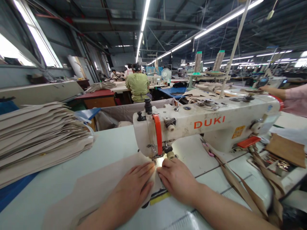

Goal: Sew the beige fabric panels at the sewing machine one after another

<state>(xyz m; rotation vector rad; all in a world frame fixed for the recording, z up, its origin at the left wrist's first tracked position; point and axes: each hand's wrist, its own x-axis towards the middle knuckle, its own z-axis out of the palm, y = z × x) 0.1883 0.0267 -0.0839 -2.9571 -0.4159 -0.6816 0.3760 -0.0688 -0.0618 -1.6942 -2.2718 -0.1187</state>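
A flat beige fabric piece (pixel 96 179) lies on the pale table of a white sewing machine (pixel 206 118), its edge under the lit needle area. My left hand (pixel 134 185) rests on the fabric with fingers stretched out, tips just left of the presser foot (pixel 156 159). Close in front of the needle, my right hand (pixel 176 179) has its fingers curled together at the fabric's edge; its fingertips partly hide what they pinch. The needle tip itself cannot be made out between the hands.
A tall stack of beige cut pieces (pixel 43 137) stands on the left. Fabric strips (pixel 236 182) and pink-handled scissors (pixel 208 150) lie at the right, beside a tray of small metal parts (pixel 278 166). Thread cones (pixel 198 62) stand behind. A co-worker's arm (pixel 275 93) reaches in.
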